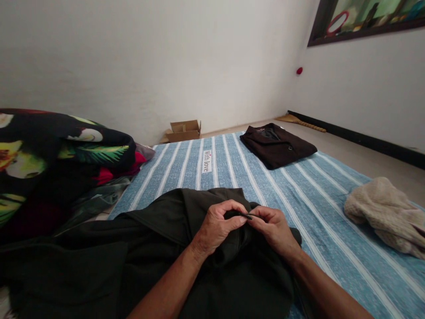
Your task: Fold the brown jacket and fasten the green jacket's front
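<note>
White walls close in a bare room, and a blue striped bed [232, 164] fills its floor. On it, well away from you, a dark brown shirt [277, 145] already lies folded flat, so by the look of things one piece is done. A beige garment [385, 215] sits crumpled near the right edge, and a heap of patterned clothes [49, 155] is piled at the left; both look unfolded.

Your dark garment [149, 252] is spread loosely across your lap and the near end of the bed, rumpled, with no clean fold in it yet. Your left hand [217, 226] and right hand [274, 230] meet over its upper edge, forearms angled in from below, knuckles up. Both sets of fingers are curled and pinching a thin dark bit of the garment between them, perhaps a cord or a seam edge; you cannot tell which. The fingertips of the two hands nearly touch.
</note>
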`<state>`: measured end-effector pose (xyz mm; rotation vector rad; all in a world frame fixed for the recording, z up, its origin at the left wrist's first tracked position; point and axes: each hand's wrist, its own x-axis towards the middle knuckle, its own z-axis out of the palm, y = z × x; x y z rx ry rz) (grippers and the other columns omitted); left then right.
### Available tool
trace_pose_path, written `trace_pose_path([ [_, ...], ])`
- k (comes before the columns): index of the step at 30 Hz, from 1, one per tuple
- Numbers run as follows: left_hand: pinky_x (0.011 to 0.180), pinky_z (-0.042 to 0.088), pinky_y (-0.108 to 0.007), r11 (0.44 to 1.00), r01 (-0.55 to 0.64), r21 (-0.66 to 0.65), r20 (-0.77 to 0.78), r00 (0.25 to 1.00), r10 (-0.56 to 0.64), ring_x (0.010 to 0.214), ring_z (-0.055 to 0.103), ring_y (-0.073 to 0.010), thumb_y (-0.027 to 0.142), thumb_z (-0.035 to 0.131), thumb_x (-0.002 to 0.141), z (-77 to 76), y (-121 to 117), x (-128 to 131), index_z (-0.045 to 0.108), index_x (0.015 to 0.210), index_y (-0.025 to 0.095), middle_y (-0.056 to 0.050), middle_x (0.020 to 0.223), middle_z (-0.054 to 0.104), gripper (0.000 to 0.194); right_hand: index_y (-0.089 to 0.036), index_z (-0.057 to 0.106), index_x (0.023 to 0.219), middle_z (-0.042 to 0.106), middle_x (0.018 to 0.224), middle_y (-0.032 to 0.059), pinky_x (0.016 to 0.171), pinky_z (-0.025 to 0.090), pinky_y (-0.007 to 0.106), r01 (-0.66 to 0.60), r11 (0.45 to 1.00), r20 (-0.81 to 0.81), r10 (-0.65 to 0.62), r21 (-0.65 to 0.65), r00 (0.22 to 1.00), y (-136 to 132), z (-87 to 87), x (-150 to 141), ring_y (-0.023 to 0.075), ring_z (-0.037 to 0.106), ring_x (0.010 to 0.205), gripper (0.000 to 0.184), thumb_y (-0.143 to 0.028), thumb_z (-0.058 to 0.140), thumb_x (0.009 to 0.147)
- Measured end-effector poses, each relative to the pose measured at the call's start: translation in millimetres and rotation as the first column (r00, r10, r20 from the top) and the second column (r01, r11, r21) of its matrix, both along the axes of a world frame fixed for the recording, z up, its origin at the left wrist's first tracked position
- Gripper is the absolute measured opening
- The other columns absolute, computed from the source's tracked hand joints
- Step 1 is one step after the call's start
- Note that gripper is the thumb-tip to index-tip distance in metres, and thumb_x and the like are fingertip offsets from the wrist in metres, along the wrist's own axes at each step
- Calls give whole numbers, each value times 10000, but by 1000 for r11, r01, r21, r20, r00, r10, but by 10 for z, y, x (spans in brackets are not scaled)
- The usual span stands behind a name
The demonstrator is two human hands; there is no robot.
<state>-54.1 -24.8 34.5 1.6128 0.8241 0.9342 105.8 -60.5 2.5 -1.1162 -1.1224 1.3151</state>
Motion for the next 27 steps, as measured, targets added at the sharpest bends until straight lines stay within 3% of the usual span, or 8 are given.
trace_pose_path([
  [4,837,431,-293,998,16,67,41,999,-19,883,590,-172,168,661,723,27,38,-42,646,722,157,-44,891,648,18,-146,582,641,442,537,-44,467,250,205,6,999,-92,-9,-32,996,7,-13,19,61,340,496,282,-400,668,730],
  [13,861,424,-291,981,154,115,-83,986,-146,930,597,-179,73,654,678,161,43,-94,646,689,154,-56,980,651,82,-148,577,626,431,528,-42,470,244,211,-16,999,-148,10,-43,989,-8,34,45,64,341,494,270,-380,641,749],
  [21,822,431,-286,988,147,47,-72,987,-144,869,591,-176,113,683,632,157,38,-92,619,673,143,-58,928,632,82,-147,579,632,419,517,-44,471,237,218,-22,998,-139,14,-60,990,-10,27,59,70,337,489,273,-388,632,749],
  [27,770,439,-277,985,173,-26,-31,984,-174,836,579,-181,234,723,635,174,20,-108,625,655,136,-61,893,616,141,-151,591,643,448,526,-37,479,250,218,-47,997,-175,35,-67,984,-23,38,54,76,354,494,257,-384,645,738],
])
